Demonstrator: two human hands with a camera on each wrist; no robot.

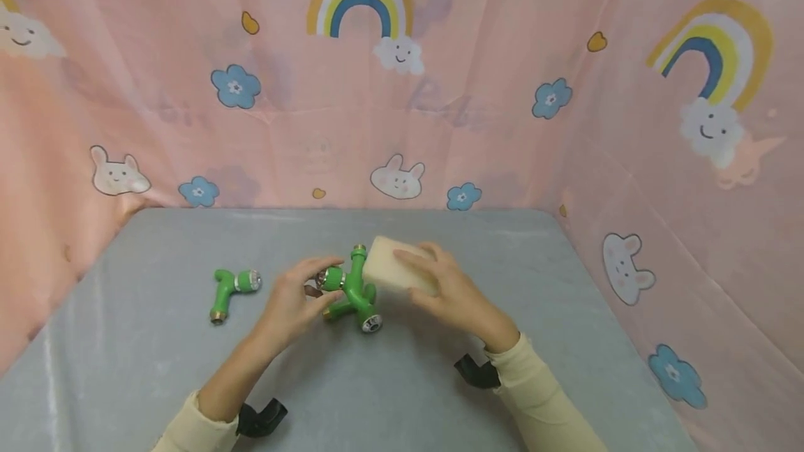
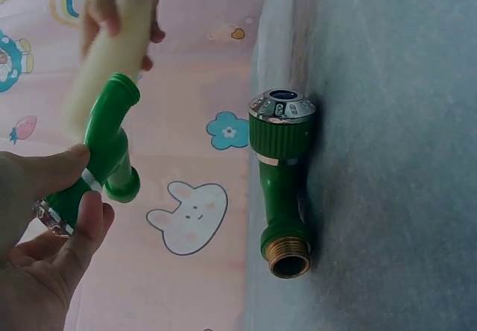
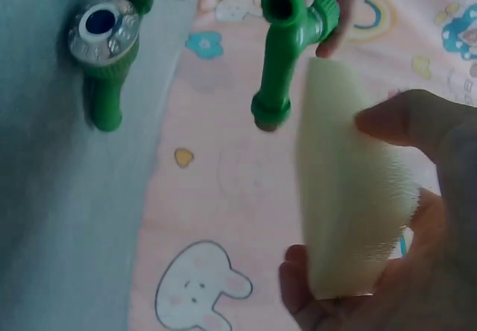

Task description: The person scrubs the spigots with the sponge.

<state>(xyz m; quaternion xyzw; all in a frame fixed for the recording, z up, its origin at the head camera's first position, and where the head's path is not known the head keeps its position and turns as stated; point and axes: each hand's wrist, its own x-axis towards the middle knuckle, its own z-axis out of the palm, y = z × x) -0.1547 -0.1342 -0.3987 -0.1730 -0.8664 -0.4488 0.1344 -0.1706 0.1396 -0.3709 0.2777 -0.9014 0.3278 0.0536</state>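
Note:
My left hand (image 1: 290, 302) pinches a green tap (image 1: 355, 276) by its knob, holding it up above the table. The right hand (image 1: 458, 295) grips a pale yellow sponge (image 1: 391, 264) between thumb and fingers. In the head view, the sponge's left edge overlaps the tap's body; from the right wrist, the sponge (image 3: 343, 189) appears beside the tap (image 3: 279, 70). Below the held tap, a second green tap with a silver-ringed knob (image 1: 372, 324) lies on the table, partly hidden by it.
A third green tap (image 1: 224, 293) with a brass-threaded end lies to the left on the grey-covered table (image 1: 157, 368). Pink patterned curtains (image 1: 490, 138) enclose the back and sides. Black wrist mounts (image 1: 262, 418) sit under both sleeves.

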